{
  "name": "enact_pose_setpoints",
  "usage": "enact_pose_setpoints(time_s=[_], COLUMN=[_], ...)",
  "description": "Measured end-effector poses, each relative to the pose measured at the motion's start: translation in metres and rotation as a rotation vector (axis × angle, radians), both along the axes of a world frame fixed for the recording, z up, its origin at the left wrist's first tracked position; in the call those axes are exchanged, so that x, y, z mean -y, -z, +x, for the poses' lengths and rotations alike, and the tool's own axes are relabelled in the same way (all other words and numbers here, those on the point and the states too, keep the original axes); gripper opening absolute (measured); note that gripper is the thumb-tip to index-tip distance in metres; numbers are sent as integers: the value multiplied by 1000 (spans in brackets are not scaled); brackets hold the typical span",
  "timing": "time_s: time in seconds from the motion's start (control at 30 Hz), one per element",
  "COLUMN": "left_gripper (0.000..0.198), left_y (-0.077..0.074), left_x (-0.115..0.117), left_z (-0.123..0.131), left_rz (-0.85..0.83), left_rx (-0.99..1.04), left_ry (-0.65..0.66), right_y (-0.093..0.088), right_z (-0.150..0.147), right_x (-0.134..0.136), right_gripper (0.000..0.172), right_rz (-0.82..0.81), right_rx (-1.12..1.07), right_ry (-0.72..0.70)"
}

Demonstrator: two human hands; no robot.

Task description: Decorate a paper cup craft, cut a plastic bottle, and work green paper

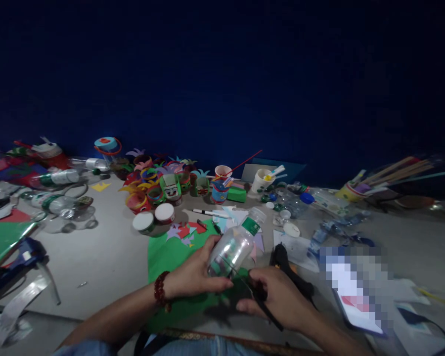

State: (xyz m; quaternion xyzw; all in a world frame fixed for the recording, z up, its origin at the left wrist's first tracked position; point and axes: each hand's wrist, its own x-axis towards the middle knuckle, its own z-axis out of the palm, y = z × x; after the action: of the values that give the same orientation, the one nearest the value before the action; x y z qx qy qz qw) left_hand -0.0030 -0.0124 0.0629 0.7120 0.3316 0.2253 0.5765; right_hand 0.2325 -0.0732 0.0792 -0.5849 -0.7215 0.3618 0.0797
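My left hand point(193, 272) is wrapped around a clear plastic bottle point(232, 249). The bottle is tilted, its open-looking neck and green label band pointing up and to the right. In my right hand point(282, 299) is a pair of dark scissors point(261, 301), blurred and partly covered by the fingers. Its thin tip reaches the lower side of the bottle. Beneath both hands lies a green sheet point(163, 262) with paper scraps. A black glue gun point(289, 269) rests just beyond my right hand.
Decorated paper cups point(170, 188) crowd the back, with two white-lidded tubs point(143, 223) before them. Several plastic bottles point(63, 205) lie at left, near a blue glue gun point(25, 259). A phone point(359, 306) lies at right. A cup of sticks point(350, 190) stands behind it.
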Motion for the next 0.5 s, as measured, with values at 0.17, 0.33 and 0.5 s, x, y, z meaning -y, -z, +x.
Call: enact_pose_setpoints(time_s=[0.17,0.33,0.5], left_gripper=[82,80,79], left_y=[-3,-7,-7], left_x=[-1,-3,-5], left_z=[0,-2,-5], left_rz=[18,17,9], left_rx=[-15,-57,-50], left_ry=[-10,-30,-30], right_y=[1,3,6], right_z=[-2,-3,-1], right_x=[-1,-1,1], right_gripper=[44,47,51], right_rz=[-7,-52,-35], right_rx=[-6,-28,-28], right_ry=[15,54,68])
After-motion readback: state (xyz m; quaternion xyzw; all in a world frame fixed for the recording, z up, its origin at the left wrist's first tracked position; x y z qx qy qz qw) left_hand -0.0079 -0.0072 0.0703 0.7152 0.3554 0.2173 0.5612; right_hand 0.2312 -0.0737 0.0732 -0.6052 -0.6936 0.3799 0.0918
